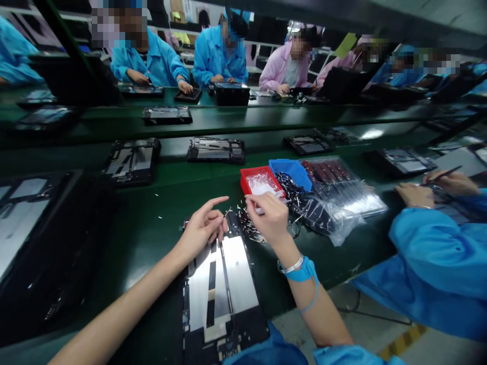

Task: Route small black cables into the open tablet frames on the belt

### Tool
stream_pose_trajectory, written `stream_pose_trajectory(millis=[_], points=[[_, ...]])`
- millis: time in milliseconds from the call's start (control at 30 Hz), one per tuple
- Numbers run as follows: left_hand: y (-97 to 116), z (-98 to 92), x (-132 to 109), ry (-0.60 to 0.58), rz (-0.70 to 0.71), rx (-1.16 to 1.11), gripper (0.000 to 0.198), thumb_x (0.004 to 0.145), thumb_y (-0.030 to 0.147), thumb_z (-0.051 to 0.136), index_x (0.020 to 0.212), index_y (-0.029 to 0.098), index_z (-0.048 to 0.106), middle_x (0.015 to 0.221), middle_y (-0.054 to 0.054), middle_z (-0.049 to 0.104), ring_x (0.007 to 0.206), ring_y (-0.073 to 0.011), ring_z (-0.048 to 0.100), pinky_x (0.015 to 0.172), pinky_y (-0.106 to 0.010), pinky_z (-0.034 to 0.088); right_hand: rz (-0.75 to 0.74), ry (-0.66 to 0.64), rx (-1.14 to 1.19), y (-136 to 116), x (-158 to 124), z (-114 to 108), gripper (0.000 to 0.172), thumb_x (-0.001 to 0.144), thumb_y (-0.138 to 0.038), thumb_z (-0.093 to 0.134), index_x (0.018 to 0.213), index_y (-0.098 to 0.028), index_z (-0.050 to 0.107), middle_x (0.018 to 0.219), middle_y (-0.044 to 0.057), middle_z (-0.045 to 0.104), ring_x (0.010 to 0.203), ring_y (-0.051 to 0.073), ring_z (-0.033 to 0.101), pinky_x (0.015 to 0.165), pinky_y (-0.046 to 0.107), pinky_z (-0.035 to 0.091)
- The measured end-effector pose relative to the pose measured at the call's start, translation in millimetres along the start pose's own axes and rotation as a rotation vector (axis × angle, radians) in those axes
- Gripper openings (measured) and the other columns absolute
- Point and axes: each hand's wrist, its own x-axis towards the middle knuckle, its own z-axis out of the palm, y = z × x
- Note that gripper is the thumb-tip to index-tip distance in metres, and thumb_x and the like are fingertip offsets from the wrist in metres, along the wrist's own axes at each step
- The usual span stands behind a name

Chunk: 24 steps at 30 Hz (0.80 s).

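An opened tablet [238,274] with silvery battery panels and dark ribbon strips lies before me on the green bench. Over its far end is my left hand [205,223], index finger stretched out, thumb and another finger pinching a small thin dark piece [227,212]. My right hand [271,215] is to the right, its fingers drawn together beside the red bin [243,177]; what they hold, if anything, is hidden. A silver bracelet and blue wrist strap [302,271] circle that wrist. Small loose parts [249,225] with white tips are scattered between the hands.
A blue bin [291,170] spills black cables. Beside it lie clear plastic trays [342,185] and a clear bag [338,223]. More opened tablets [216,150] sit along the line. A stack [26,218] stands at left. A co-worker's blue sleeve [437,253] is close on the right.
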Motion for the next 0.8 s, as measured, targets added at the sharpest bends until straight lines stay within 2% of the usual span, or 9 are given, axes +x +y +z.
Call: stream_pose_trajectory(millis=[100,200,300,433,500,567,667,733,800], points=[[0.6,-3.4,3.8,0.010,-0.010,-0.076,0.062,0.079,0.037,0.061,0.132,0.012,0.038,0.060,0.004,0.052,0.040,-0.0062,0.041,0.036,-0.015,0.025,0.069,0.099,-0.139,17.8,4.4,-3.2,0.020,0.088,-0.010,0.049,0.089,-0.014,0.069,0.083,0.009,0.071,0.074,0.019,0.060,0.067,0.033,0.049],[-1.1,-5.4,6.4,0.025,-0.036,-0.126,0.064,0.078,0.040,0.065,0.130,0.013,0.039,0.058,0.005,0.051,0.040,-0.0049,0.038,0.037,-0.015,0.023,0.032,-0.004,-0.006,9.7,5.8,-2.2,0.018,0.086,-0.014,0.056,0.101,-0.015,0.068,0.097,0.010,0.070,0.086,0.020,0.060,0.072,0.034,0.051],[-2.5,-3.1,3.4,-0.012,-0.082,-0.163,0.065,0.077,0.042,0.066,0.128,0.013,0.040,0.058,0.005,0.050,0.039,-0.0047,0.037,0.036,-0.015,0.023,-0.087,-0.169,0.181,-13.6,2.2,2.9,0.017,0.088,-0.015,0.055,0.100,-0.016,0.068,0.091,0.008,0.068,0.083,0.018,0.057,0.066,0.030,0.051],[1.9,-6.5,2.3,-0.098,-0.140,-0.089,0.064,0.079,0.047,0.063,0.129,0.013,0.041,0.067,0.000,0.058,0.045,-0.0094,0.049,0.039,-0.018,0.032,-0.128,-0.141,0.222,-27.3,-3.0,9.0,0.021,0.089,-0.008,0.050,0.080,-0.014,0.068,0.076,0.007,0.066,0.071,0.016,0.051,0.059,0.029,0.047],[7.4,-21.0,17.2,0.040,-0.089,0.140,0.054,0.081,0.044,0.059,0.125,0.014,0.048,0.086,-0.007,0.064,0.067,-0.0162,0.062,0.048,-0.022,0.043,-0.067,-0.127,0.218,-23.7,-4.3,10.3,0.020,0.089,-0.008,0.051,0.081,-0.013,0.068,0.075,0.007,0.065,0.071,0.016,0.052,0.058,0.028,0.047],[13.3,-46.3,48.0,0.369,0.004,0.448,0.041,0.080,0.034,0.059,0.117,0.017,0.056,0.110,-0.010,0.063,0.098,-0.0212,0.062,0.070,-0.026,0.051,-0.019,-0.126,0.218,-17.7,-4.9,11.1,0.020,0.090,-0.008,0.050,0.083,-0.013,0.069,0.074,0.007,0.064,0.072,0.016,0.053,0.058,0.028,0.047],[19.4,-95.8,111.5,0.710,-0.016,0.594,0.042,0.080,0.021,0.057,0.121,0.013,0.052,0.136,-0.015,0.046,0.129,-0.0260,0.044,0.107,-0.034,0.038,-0.005,-0.117,0.220,-11.4,-5.3,11.8,0.021,0.092,-0.010,0.048,0.096,-0.014,0.069,0.072,0.005,0.064,0.069,0.016,0.053,0.061,0.028,0.049],[22.1,-124.9,149.1,0.828,-0.083,0.634,0.044,0.080,0.020,0.057,0.122,0.006,0.048,0.137,-0.022,0.042,0.133,-0.0314,0.039,0.111,-0.042,0.033,0.009,-0.116,0.228,-10.4,-5.8,11.1,0.021,0.093,-0.012,0.048,0.103,-0.013,0.067,0.072,0.005,0.064,0.069,0.016,0.054,0.061,0.029,0.049],[24.9,-143.5,173.9,0.819,-0.123,0.670,0.033,0.081,0.021,0.060,0.110,0.007,0.053,0.122,-0.020,0.053,0.128,-0.0322,0.044,0.110,-0.048,0.033,0.026,-0.127,0.244,-11.1,-7.1,9.6,0.018,0.093,-0.013,0.048,0.096,-0.014,0.067,0.072,0.005,0.064,0.069,0.016,0.054,0.060,0.029,0.047]])
